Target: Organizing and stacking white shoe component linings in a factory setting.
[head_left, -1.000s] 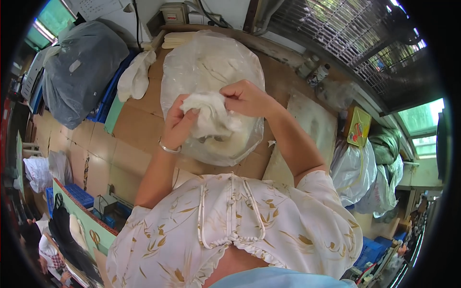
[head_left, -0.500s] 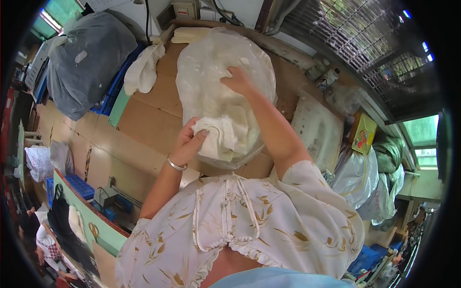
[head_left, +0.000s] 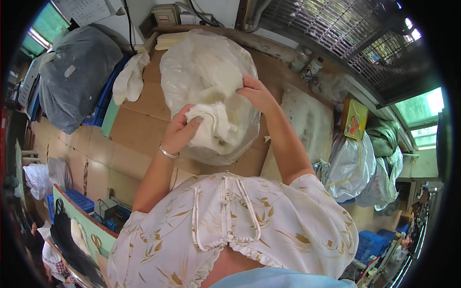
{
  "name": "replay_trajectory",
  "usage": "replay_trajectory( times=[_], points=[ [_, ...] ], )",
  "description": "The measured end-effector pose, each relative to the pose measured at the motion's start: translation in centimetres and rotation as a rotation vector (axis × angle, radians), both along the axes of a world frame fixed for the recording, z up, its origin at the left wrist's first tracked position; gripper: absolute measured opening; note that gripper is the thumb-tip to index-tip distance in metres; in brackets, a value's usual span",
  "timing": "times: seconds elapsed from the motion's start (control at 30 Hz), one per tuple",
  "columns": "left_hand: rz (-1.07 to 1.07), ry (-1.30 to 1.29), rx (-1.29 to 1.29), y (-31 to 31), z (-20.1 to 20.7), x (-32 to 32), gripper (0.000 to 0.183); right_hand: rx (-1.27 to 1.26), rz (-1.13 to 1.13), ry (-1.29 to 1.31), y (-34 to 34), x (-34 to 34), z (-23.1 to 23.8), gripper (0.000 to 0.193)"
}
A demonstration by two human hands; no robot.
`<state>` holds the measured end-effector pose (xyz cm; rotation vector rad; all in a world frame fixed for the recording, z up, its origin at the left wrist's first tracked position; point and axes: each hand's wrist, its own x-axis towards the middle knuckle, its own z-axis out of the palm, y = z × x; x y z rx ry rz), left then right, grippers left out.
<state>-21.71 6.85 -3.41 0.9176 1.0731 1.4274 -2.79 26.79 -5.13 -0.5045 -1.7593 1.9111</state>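
Observation:
A big clear plastic bag (head_left: 175, 62) stands in front of me, with soft white cloth pieces bunched inside and over its mouth. My left hand (head_left: 180, 130) is closed on a folded wad of white cloth (head_left: 210, 126) at the bag's near side, thumb on top. To the right, my right hand (head_left: 259, 94) pinches the edge of another white cloth piece (head_left: 222, 77) that is spread out over the bag. Whether the two pieces join under the folds, I cannot tell.
Brown cardboard (head_left: 139, 120) covers the table under the bag. A white sock-shaped cloth (head_left: 129, 79) and a stuffed dark grey bag (head_left: 79, 72) are at the left. Bottles (head_left: 301, 60) stand by the grille at the back right. Gold-handled scissors (head_left: 96, 241) lie lower left.
My right hand has moved from over the middle of the bag to its right side and now draws up a white cloth piece. My left hand keeps its wad.

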Motion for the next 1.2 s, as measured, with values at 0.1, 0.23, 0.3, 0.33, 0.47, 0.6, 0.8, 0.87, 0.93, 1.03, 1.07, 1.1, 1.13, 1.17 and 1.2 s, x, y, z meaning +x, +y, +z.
replay_trajectory(
  times=[0.1,0.23,0.3,0.33,0.47,0.6,0.8,0.87,0.93,1.03,1.07,1.1,1.13,1.17,1.2],
  points=[
    [-0.145,0.050,-0.028,-0.7,-1.4,0.0,0.020,-0.188,-0.091,0.025,0.6,2.7,-3.8,0.041],
    [-0.221,0.047,-0.097,-2.1,-3.8,1.3,0.020,-0.541,-0.240,0.102,-1.4,5.8,-5.5,0.032],
    [-0.242,0.033,-0.120,-1.9,-4.8,1.3,0.020,-0.589,-0.220,0.176,-2.2,6.7,-5.8,0.030],
    [-0.225,0.029,-0.137,-1.8,-5.2,1.5,0.021,-0.600,-0.232,0.166,-2.3,7.4,-6.4,0.030],
    [-0.146,-0.025,-0.166,-1.4,-6.0,1.1,0.024,-0.245,-0.090,-0.015,-3.4,9.2,-7.2,0.027],
    [-0.118,-0.067,-0.177,-1.2,-6.6,0.3,0.025,-0.147,-0.145,0.072,-4.5,9.6,-6.7,0.022],
    [-0.055,-0.172,-0.099,-1.3,-5.4,0.0,0.024,-0.054,-0.293,0.066,-5.6,9.6,-3.4,0.029],
    [0.026,-0.227,-0.052,-1.3,-3.8,0.5,0.025,0.009,-0.381,0.080,-6.0,8.4,-0.4,0.026],
    [0.041,-0.170,-0.073,-1.5,-2.0,1.0,0.027,0.053,-0.524,0.039,-6.9,5.8,2.8,0.021],
    [0.039,0.123,0.192,-1.4,0.6,2.2,0.029,0.236,-0.450,-0.314,-9.1,2.7,4.8,0.021],
    [0.098,0.172,0.276,-1.0,1.9,3.1,0.040,0.401,-0.362,-0.274,-10.0,2.0,4.2,0.022],
    [0.106,0.150,0.261,-1.2,2.3,3.3,0.045,0.562,-0.267,-0.229,-10.9,1.4,3.6,0.023],
    [0.113,0.127,0.244,-1.4,2.6,3.5,0.051,0.565,-0.273,-0.224,-11.6,1.0,3.7,0.023],
    [0.108,0.129,0.247,-1.6,2.2,3.3,0.051,0.557,-0.216,-0.202,-12.3,0.6,3.7,0.015],
    [0.071,0.108,0.164,-2.1,1.6,2.8,0.054,0.547,-0.154,-0.176,-12.8,0.2,3.8,0.010]
  ],
)
